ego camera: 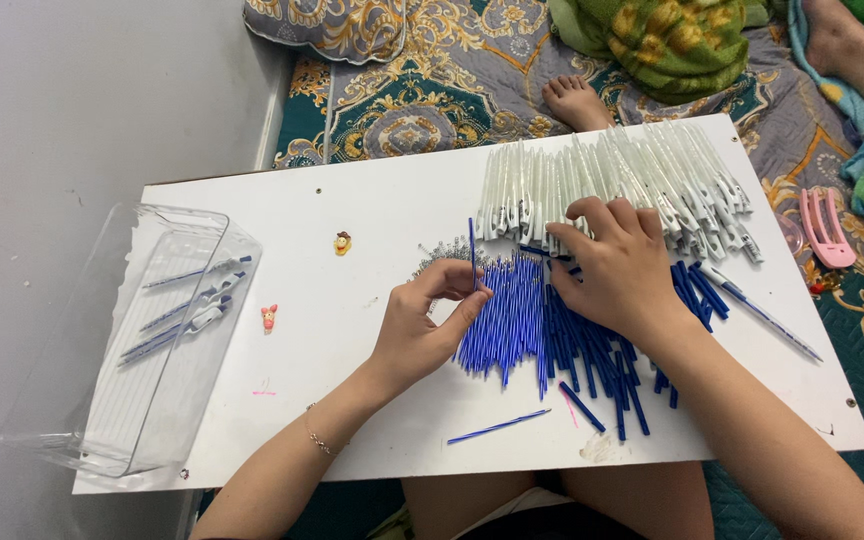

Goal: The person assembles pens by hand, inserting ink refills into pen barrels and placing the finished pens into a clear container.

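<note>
Head view: white board [372, 200] across the lap; blue refills [512, 320] heaped at its middle
Left hand [422, 330]: pinching one upright refill [472, 255]
Right hand [617, 265]: fingers curled, pressing into the pile beside the white barrels [612, 180]
Handling: light, thin, bendy, apt to roll; best pinched mid-shaft
Aside: clear tray [152, 330], finished pens inside

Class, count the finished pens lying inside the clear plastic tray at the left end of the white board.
4. All lie lengthwise in the clear tray: one near its top, two in the middle, one lowest. Glare may hide more.
</note>
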